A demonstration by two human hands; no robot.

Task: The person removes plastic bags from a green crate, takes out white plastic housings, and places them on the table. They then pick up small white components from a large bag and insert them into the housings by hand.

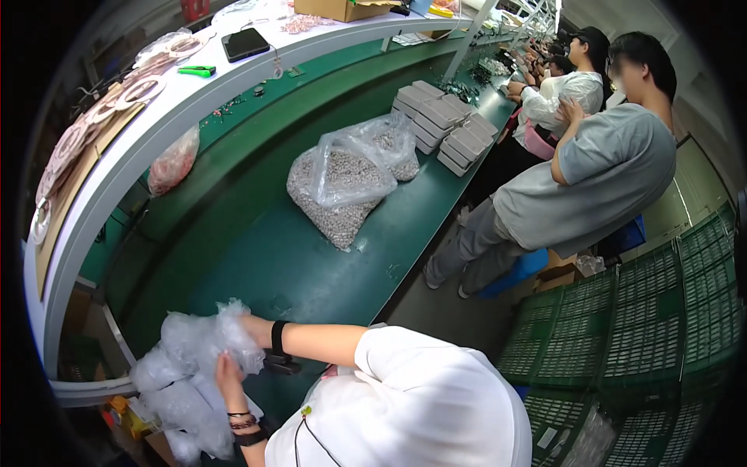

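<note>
A heap of crinkled clear plastic bags [183, 342] lies at the near left end of the green bench, close to the shelf's post. My right hand [250, 331] grips the upper part of this plastic, its fingers partly hidden by the folds. Just below it, my left hand [229, 377] pinches the side of the heap, fingers together. Both arms reach in from my white shirt. Black bands circle both wrists. Whatever is inside the plastic cannot be made out.
Clear bags of small grey pieces [342, 183] sit mid-bench, with stacked grey boxes [443, 121] beyond. A white shelf [226, 82] curves along the left, carrying a black phone-like device [245, 45] and pale rings. Two people [591, 167] stand at right. Green crates [599, 327] line the right.
</note>
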